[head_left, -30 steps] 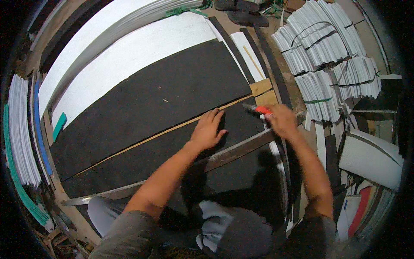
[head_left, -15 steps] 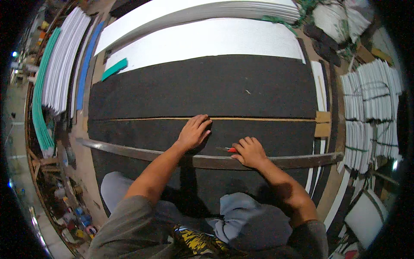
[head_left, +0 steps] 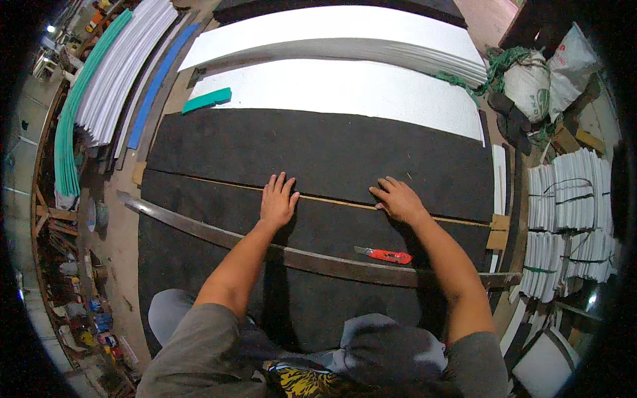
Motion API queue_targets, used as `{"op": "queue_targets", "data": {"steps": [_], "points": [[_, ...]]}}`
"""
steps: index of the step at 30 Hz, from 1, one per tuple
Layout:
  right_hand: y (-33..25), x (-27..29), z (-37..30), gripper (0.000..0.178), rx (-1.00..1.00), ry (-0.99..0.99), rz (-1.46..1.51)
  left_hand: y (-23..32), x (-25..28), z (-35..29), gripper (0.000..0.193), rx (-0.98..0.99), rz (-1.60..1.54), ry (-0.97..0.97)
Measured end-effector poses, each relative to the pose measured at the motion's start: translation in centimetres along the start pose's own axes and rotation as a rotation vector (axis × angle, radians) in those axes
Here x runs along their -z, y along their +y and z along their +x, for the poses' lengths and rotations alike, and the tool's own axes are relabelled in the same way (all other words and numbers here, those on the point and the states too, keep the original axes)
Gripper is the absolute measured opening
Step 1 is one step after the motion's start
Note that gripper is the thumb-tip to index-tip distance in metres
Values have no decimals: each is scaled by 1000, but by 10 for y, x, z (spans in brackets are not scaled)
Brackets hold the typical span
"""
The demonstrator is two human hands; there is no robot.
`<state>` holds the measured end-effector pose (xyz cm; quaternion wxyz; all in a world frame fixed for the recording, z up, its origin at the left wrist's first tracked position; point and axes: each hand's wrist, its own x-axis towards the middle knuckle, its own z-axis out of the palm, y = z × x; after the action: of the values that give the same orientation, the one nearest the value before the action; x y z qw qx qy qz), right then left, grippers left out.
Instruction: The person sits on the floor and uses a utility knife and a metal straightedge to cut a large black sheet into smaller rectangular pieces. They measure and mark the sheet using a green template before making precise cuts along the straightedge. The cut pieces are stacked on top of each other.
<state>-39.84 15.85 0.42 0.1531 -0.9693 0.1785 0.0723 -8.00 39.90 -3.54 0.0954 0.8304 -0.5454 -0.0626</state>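
Note:
My left hand (head_left: 279, 201) lies with fingers spread on a black foam sheet (head_left: 318, 142), its fingertips over the narrow gap that shows a tan strip. Farther right, my right hand (head_left: 399, 198) rests on the same gap, fingers apart and holding nothing. A red utility knife (head_left: 389, 256) with its blade out lies on the nearer black strip (head_left: 328, 225), just beyond a long dark metal bar (head_left: 332, 265). That bar runs across the black sheets between my forearms and my knees.
White sheets (head_left: 318, 83) lie at the far side with a green block (head_left: 207, 100) on them. Green strips (head_left: 86, 99) and white strips (head_left: 136, 66) are stacked at the left. Bundled white pieces (head_left: 567, 219) stand at the right, near white sacks (head_left: 527, 86).
My right hand has let go of the utility knife and moved forward to the gap. My left hand has shifted slightly left. The whole view has turned a little.

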Motion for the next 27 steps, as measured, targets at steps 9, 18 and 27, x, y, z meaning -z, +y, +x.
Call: {"op": "queue_targets", "data": {"steps": [9,18,27], "points": [[10,14,5,80,-120,-96,-109,-7,14,11,60,105,-2,-78],[-6,19,18,62,-101,-351,-166,-36,38,26,68,246,82,-122],[33,-3,14,70,-39,1,-376,-69,41,59,88,862,-174,-141]]}}
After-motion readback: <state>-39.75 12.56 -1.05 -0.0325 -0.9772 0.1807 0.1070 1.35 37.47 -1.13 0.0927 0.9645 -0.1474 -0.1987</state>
